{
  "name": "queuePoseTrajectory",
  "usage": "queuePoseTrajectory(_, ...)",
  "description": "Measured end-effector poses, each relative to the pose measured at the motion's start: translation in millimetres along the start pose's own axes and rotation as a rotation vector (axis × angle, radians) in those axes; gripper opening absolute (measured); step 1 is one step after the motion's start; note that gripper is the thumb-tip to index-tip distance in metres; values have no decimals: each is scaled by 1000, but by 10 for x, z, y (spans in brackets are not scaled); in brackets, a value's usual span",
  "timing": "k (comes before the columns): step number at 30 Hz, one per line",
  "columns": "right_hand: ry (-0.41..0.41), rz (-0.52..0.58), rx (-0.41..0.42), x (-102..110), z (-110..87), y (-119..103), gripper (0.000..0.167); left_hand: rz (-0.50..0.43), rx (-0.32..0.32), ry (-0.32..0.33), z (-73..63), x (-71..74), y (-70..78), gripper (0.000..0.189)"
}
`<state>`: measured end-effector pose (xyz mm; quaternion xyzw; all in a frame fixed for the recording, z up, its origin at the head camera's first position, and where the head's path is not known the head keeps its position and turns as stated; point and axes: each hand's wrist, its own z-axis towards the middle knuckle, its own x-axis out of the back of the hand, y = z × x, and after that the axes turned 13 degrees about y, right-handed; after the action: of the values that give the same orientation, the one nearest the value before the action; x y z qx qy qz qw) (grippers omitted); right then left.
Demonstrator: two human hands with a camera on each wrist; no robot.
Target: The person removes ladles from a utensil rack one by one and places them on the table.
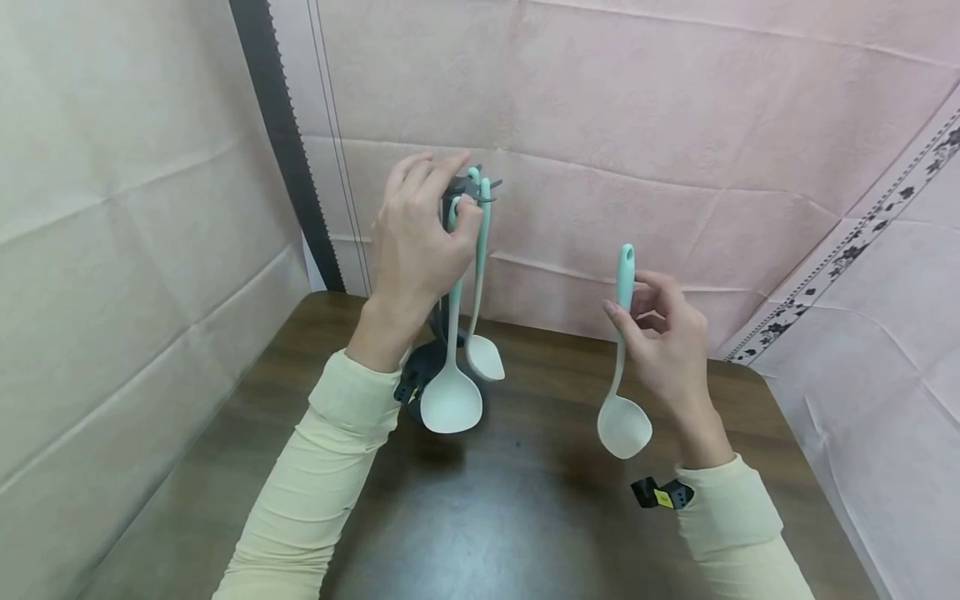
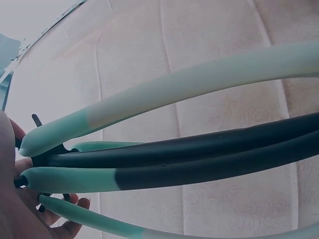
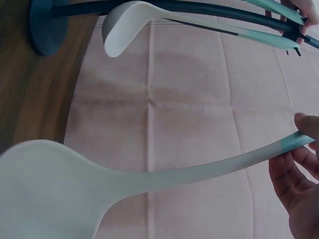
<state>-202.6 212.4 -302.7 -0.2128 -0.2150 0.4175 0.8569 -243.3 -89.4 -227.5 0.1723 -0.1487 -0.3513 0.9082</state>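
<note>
Taking 12 o'clock as the far side of the table, the two hands are well apart. The right hand [image 1: 667, 333] pinches a white, round-bowled ladle with a mint-green looped handle [image 1: 625, 429], thumb and fingers meeting near the lower end of the mint part. The ladle hangs upright, its loop at 12 and its bowl at 6, well off toward 3 to 4 o'clock from a dark, round-based utensil stand with small hooks [image 3: 224, 12].

The left hand [image 1: 423, 229] grips the head of that stand, fingertips toward 1 o'clock and thumb toward 3. On the near side of the stand hangs a wide white ladle with a mint handle [image 1: 451, 404]; just beside it, at about 1 o'clock, hangs a smaller white scoop with a pointed lip [image 1: 486, 358]. A third mint handle running into a dark shaft [image 2: 214, 169] hangs close along the post, its lower end hidden.

The left hand and the handles block much of the stand's head, while the left sleeve's pale cuff [image 1: 358, 396] and the wide ladle cover part of its base. A black wrist device with a yellow label [image 1: 663, 495] sits by the right cuff. The brown wooden table [image 1: 480, 533] ends before a pinkish creased backdrop [image 1: 637, 100], edged at 2 o'clock by a black-flowered strip [image 1: 847, 250].
</note>
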Motion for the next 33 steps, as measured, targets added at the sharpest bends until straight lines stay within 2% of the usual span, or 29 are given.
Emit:
queuePoseTrajectory(15, -3, -103, -21, 306, -49, 186, 44, -17, -18, 12, -15, -41, 6, 53)
queuePoseTrajectory(25, 3, -120, -44, 390, -96, 231, 49, -27, 3, -32, -15, 8, 21, 49)
queuePoseTrajectory(29, 10, -128, -50, 417, -88, 252, 51, -91, 65, -46, -7, 78, 28, 50)
queuePoseTrajectory(33, 18, -139, -36, 458, -58, 251, 52, -122, 171, -60, -8, 138, 34, 64)
